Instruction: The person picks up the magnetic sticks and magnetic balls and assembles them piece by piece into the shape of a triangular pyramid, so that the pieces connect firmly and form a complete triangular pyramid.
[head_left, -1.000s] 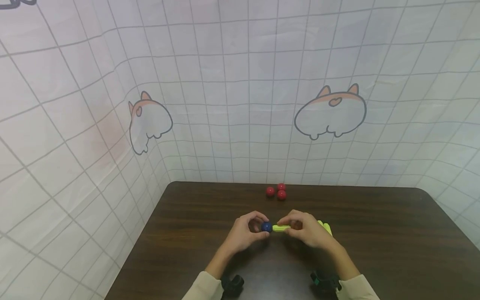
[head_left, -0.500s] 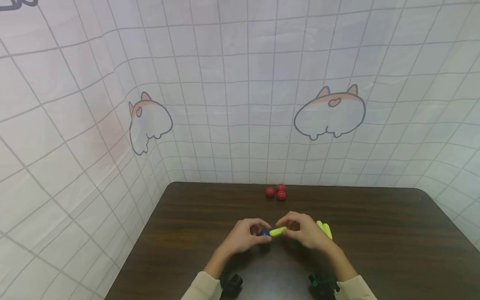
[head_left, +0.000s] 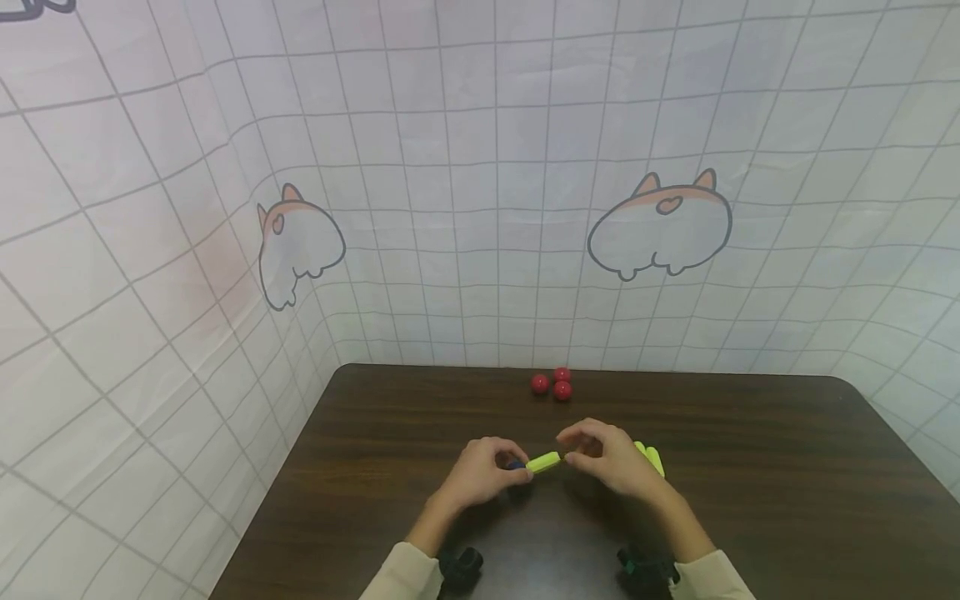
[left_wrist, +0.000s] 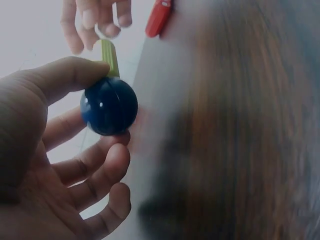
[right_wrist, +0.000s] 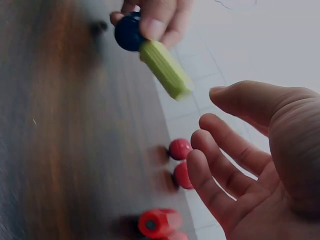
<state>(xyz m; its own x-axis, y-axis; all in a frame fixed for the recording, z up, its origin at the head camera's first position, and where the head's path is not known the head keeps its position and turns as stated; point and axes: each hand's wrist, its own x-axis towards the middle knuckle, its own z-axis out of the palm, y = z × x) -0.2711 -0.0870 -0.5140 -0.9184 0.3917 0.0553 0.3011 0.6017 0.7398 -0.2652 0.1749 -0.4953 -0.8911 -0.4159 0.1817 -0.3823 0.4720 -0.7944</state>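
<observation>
My left hand (head_left: 478, 473) pinches a shiny dark blue ball (left_wrist: 109, 106) between thumb and fingers, above the dark table. A short ribbed yellow-green stick (head_left: 543, 462) is joined to the ball and points toward my right hand; its near end lies by the left thumb tip. My right hand (head_left: 613, 460) hovers just beyond the stick's free end, thumb and fingers apart, with nothing between them. In the right wrist view that gap beside the stick (right_wrist: 166, 70) shows plainly. The head view mostly hides the ball behind the left fingers.
Three red balls (head_left: 540, 384) sit close together near the table's back edge. More yellow-green sticks (head_left: 649, 458) lie beside the right hand, partly hidden by it. Red sticks (right_wrist: 159, 223) appear low in the right wrist view. A white gridded cloth (head_left: 480, 250) hangs behind the table.
The right hand has let go of the yellow-green stick, and its fingers have spread. The left hand has carried the ball and stick slightly left; the stick now tilts up toward the right.
</observation>
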